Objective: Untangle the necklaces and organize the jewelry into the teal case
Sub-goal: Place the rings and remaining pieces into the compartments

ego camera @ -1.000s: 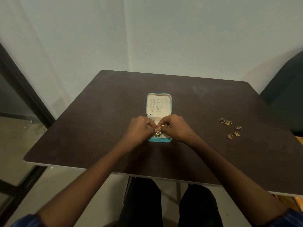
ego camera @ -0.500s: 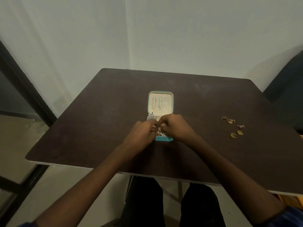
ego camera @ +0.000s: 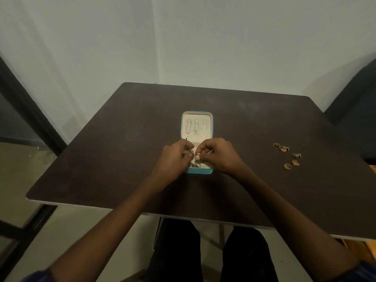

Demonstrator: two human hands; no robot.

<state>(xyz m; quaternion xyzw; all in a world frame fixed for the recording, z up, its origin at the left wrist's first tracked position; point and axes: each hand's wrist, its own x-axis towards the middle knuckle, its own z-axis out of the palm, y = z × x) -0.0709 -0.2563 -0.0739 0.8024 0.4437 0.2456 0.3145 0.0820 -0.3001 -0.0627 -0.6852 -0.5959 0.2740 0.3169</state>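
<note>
Teal case (ego camera: 197, 170) open and flat on the dark table (ego camera: 122, 159), directly under and between both hands. Lid half on the far side of the knuckles, cream-lined, with two thin silver necklaces (ego camera: 193, 128) hung side by side, the left one ending in a small dark pendant just beyond the left hand's fingertips. Tray half mostly hidden beneath the hands; only its near teal wall and a strip of cream lining visible below the fingers.

Small gold piece (ego camera: 198, 154) pinched in the right hand (ego camera: 218, 154), thumb and forefinger curled together on it over the tray. Too small to tell what kind of piece. Left hand (ego camera: 175, 157) curled close beside it, fingertips nearly meeting those of the right; cannot tell whether anything is held there or only touched. Dark, gold-edged item (ego camera: 194, 165) lying in the tray just below the fingertips of both hands, details unclear.

Well off to the right of the right hand, loose gold jewelry (ego camera: 286, 155) scattered on the table: a ring-like hoop, a few small gold pieces, and a dark triangular one among them.

Farther out, pale wall (ego camera: 203, 47) behind the table, and dark trousers (ego camera: 203, 257) below its near edge.
</note>
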